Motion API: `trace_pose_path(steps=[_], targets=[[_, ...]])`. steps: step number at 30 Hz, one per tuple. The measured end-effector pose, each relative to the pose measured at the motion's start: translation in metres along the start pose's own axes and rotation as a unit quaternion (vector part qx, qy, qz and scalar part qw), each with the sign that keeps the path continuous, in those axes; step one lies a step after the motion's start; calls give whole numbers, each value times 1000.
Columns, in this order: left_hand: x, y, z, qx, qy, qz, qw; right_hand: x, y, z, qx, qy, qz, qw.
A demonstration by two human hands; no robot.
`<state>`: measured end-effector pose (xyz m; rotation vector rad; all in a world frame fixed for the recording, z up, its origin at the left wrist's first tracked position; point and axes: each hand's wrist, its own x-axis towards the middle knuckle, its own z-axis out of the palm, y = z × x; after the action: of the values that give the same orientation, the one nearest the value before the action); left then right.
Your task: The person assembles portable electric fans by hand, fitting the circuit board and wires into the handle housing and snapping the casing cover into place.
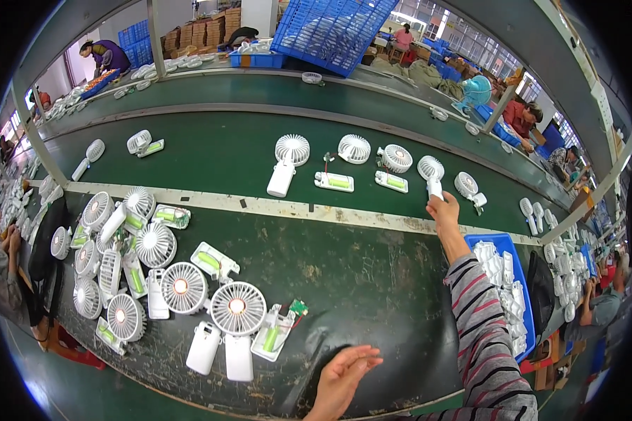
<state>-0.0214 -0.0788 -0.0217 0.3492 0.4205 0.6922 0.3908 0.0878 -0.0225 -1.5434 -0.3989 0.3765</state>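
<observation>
My right hand (444, 210) reaches out to the green conveyor belt (218, 151), its fingers closed on the lower handle of a white handheld fan (430, 168). Over the near edge of the worktable (316, 259) hovers my left hand (345, 379), fingers stretched out loosely with nothing in them. Closest to it lies an opened handle with a green battery (270, 340) and a wired circuit board. Beside that are a fan with an orange centre (238, 307) and two white handle covers (203, 347). On the belt, a fan with its handle open (396, 160) sits left of the gripped one.
A heap of white fans (112, 245) covers the table's left side. At the right stands a blue bin (528, 309) of white plastic shells. More fans (292, 151) lie spaced along the belt, behind a pale rail (274, 207). Co-workers sit at both sides and beyond.
</observation>
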Motion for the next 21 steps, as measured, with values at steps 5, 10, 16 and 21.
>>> trace_pose_path(steps=[5,10,16,21], targets=[[4,8,10,1,27,10,1000,31,17,52,-225,-77,-172,956],[10,2,4,-13,5,2,1000,79,22,70,-387,-84,-191,898],[6,4,4,6,-2,35,999,23,-24,90,-297,-210,-210,908],[-2,-2,-9,23,-29,-1,999,-45,-100,111,-129,-343,-54,929]])
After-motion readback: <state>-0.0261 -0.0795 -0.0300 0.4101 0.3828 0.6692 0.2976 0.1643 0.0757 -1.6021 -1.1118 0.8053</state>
